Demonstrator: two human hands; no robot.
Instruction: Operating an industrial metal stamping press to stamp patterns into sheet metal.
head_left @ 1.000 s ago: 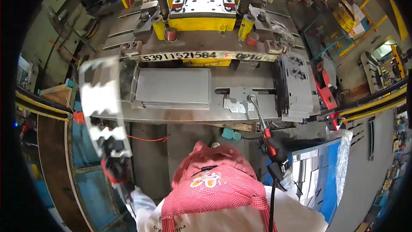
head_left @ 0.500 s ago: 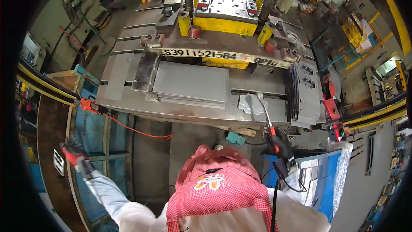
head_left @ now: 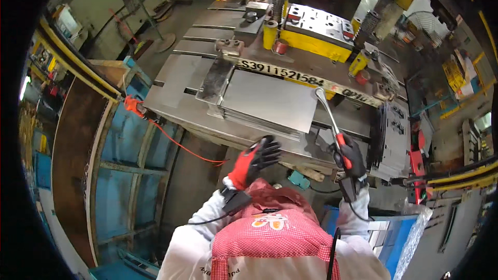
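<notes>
My right hand (head_left: pixel 354 156), in a black and red glove, is closed round the red handle of a long tool (head_left: pixel 332 116) with a metal shaft and a rounded head. The tool's head is at the far right corner of a stack of flat grey metal sheets (head_left: pixel 270 99); I cannot tell whether it touches them. My left hand (head_left: pixel 258 161), gloved in black and red, holds nothing, its fingers stretched out just short of the bed's front edge, near the stack. Beside the tool lies a small cut metal piece (head_left: pixel 324 137), partly hidden by my right hand.
The sheets rest on a slotted metal press bed (head_left: pixel 179 85). Behind them stands a die set with a yellow block (head_left: pixel 316 44) and upright posts. Cut-out plates (head_left: pixel 391 137) stand stacked at the right. A blue frame (head_left: pixel 119 142) and a red cable (head_left: pixel 181 149) are at the left.
My left hand has swung in from the far left to the front of the bed. My right hand has moved the tool's head from beside the cut piece to the sheet stack's corner. The view has shifted.
</notes>
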